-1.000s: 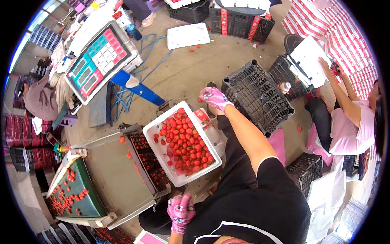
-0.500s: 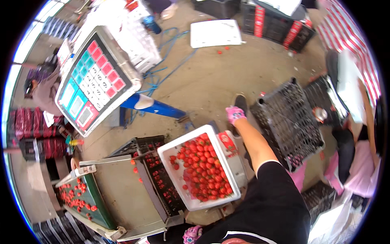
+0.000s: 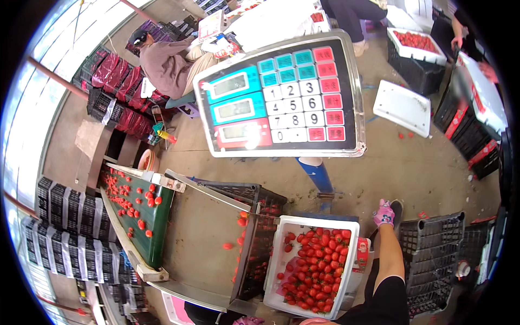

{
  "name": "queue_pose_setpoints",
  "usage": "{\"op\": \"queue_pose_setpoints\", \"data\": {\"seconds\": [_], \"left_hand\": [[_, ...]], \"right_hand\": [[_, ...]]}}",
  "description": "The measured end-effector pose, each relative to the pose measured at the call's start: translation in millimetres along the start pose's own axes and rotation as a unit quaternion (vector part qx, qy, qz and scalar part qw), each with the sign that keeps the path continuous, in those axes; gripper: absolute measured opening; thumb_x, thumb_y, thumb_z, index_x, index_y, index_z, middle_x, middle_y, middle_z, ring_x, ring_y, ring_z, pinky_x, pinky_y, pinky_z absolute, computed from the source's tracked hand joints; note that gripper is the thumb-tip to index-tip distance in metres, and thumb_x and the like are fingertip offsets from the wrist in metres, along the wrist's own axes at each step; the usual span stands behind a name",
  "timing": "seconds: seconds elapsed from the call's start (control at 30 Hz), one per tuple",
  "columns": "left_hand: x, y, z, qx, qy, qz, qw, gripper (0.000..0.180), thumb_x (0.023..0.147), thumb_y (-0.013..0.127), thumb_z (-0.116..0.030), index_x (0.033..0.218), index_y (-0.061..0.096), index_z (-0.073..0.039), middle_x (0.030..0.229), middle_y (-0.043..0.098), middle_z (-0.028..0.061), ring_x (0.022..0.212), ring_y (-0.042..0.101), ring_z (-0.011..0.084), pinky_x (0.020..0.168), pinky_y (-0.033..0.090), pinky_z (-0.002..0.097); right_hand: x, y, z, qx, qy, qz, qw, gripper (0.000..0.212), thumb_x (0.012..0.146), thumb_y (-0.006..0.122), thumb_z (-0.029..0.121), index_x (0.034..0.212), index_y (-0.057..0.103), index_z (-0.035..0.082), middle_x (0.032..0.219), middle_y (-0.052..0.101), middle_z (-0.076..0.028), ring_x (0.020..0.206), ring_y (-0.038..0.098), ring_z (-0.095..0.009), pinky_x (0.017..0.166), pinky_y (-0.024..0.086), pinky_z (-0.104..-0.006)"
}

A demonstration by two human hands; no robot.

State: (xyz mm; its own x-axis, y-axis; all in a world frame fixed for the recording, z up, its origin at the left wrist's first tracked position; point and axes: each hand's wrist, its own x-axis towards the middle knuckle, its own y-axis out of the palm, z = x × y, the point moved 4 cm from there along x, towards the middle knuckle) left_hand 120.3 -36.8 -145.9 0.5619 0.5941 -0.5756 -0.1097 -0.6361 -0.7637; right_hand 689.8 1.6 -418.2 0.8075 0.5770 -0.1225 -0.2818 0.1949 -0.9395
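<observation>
Scale [image 3: 281, 97] coming full-face as the view is swinging

The person's view is turning leftward, and the scale, which was tilting off to the left half a second ago, is now standing large across the upper middle. Its keys and readouts are facing the person. The tub [image 3: 275, 262] is sitting lower down, right of centre, just beside the black crate [image 3: 252, 271] at the end of the chute [image 3: 197, 244]. The tomatoes [image 3: 319, 265] in it are lying heaped much as they were, so the turn seems to be changing the person's outlook rather than the load.

The right hand [image 3: 383, 214], gloved in pink, is reaching out past the tub, apart from it and overlapping the shoe [image 3: 397, 212]. Its fingers are looking partly bent; whether they are holding anything or touching the shoe, one cannot tell. The left hand [image 3: 248, 320] is showing only as a pink patch at the lower edge, its fingers being cut off, so whether it is wide, narrow or holding something cannot be told.

Glare is whitening part of the scale's lowest readout. Shadow is obscuring much of the crate's inside, and the tub is hiding whatever is bearing it.
</observation>
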Motion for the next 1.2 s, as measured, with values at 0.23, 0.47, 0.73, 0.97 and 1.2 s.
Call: {"op": "queue_pose_setpoints", "data": {"seconds": [0.23,0.47,0.73,0.97,1.2], "left_hand": [[-33,15,3,-0.022,0.069,-0.081,0.994,0.025,0.083,0.059,-0.027,0.103,0.062,-0.013,0.085,0.064,0.0103,0.083,0.063,0.0293,0.073,0.051,0.0422],[-59,-15,-26,-0.071,0.169,-0.114,0.976,0.027,0.081,0.061,-0.023,0.104,0.061,-0.010,0.089,0.064,0.0109,0.086,0.062,0.0317,0.074,0.051,0.0422],[-121,-139,-35,-0.112,0.303,-0.394,0.860,0.046,0.063,0.066,-0.007,0.109,0.060,-0.009,0.080,0.062,0.0072,0.069,0.060,0.0284,0.056,0.049,0.0395],[-141,-176,27,0.026,0.169,-0.501,0.848,0.029,0.067,0.067,-0.006,0.095,0.061,-0.010,0.068,0.053,0.0061,0.060,0.055,0.0266,0.049,0.044,0.0392],[-144,-252,55,0.082,0.133,-0.592,0.790,0.030,0.069,0.070,-0.005,0.097,0.061,-0.007,0.083,0.057,0.0099,0.074,0.058,0.0294,0.060,0.048,0.0399]], "right_hand": [[-26,-146,95,0.278,0.018,0.190,0.941,0.010,0.082,0.058,0.017,0.087,0.057,0.008,0.078,0.061,-0.014,0.070,0.062,-0.021,0.059,0.049,-0.0322],[-146,-209,162,0.305,-0.155,0.273,0.899,0.021,0.085,0.058,0.016,0.104,0.057,0.008,0.082,0.061,-0.010,0.074,0.062,-0.020,0.060,0.050,-0.0305],[-238,-223,164,0.204,-0.268,0.102,0.936,0.029,0.082,0.061,0.019,0.109,0.060,0.007,0.094,0.062,-0.015,0.085,0.062,-0.029,0.075,0.050,-0.0384],[-230,-267,106,0.257,-0.128,0.029,0.957,0.023,0.086,0.056,0.012,0.106,0.061,0.003,0.092,0.065,-0.013,0.086,0.064,-0.026,0.076,0.050,-0.0333],[-190,-189,-38,0.436,0.110,0.121,0.885,0.015,0.088,0.059,0.019,0.100,0.061,0.011,0.082,0.065,-0.004,0.066,0.060,-0.014,0.056,0.047,-0.0256]]}}
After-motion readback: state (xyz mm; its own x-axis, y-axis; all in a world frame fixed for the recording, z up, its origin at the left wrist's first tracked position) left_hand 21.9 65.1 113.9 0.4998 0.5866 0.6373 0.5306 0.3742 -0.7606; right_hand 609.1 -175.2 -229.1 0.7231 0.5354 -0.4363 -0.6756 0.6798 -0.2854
